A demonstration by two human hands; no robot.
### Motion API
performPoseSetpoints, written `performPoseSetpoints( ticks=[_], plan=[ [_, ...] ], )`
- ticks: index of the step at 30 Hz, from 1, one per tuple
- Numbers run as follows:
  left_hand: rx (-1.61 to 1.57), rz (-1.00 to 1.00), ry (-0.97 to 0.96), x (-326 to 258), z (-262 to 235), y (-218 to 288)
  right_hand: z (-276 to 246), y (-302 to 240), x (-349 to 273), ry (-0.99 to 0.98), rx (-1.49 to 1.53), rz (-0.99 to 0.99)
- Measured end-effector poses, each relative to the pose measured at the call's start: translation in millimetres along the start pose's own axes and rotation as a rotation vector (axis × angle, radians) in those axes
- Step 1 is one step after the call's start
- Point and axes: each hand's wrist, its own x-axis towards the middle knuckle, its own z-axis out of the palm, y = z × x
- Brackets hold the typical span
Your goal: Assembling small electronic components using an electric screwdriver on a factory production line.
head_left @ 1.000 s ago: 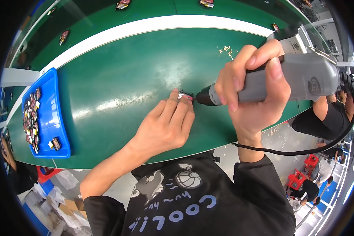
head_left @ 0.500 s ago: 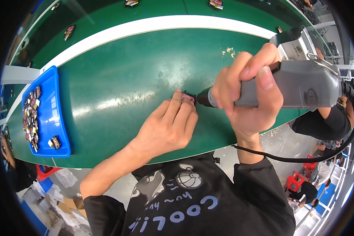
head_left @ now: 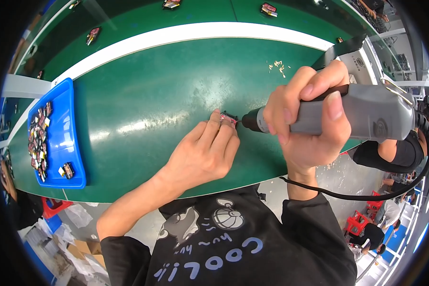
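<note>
Your left hand (head_left: 202,152) has its fingertips clamped on a small, boxy black-and-pink part (head_left: 230,118), on the smooth green table (head_left: 143,95), well to the right of the shallow blue plastic tray (head_left: 64,138). Your right hand (head_left: 310,117) is wrapped around a fat grey power screwdriver (head_left: 374,114) with a black nose, farther right of the tray. I can't tell if its tip touches the part.

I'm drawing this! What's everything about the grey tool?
The grey tool looks like smooth plastic, with a black nose, dark strip, metal wire loop and black cord at its back. It lies sideways, gripped in the right hand, nose pointing left toward the small part; I can't tell whether its tip touches that.
</note>
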Motion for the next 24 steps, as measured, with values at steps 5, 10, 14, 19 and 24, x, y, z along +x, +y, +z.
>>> performPoseSetpoints(
  ticks=[5, 10, 14, 19, 24],
  plan=[
    [0.004, 0.0, 0.003, 0, 0, 0, 1, 5, -3, 0.005, -0.022, 0.018],
    [-0.014, -0.008, -0.008, 0, 0, 0, 2, 7, -2, 0.009, -0.019, 0.035],
    [-0.023, -0.013, -0.012, 0, 1, -1, 4, 10, 0, -0.015, -0.04, 0.05],
    [-0.019, 0.004, 0.043, 2, 1, -4, 5, 12, -2, 0.004, -0.008, 0.073],
    [-0.016, 0.023, 0.016, 5, -2, -2, 6, 10, -14, 0.105, -0.059, 0.047]
  ],
)
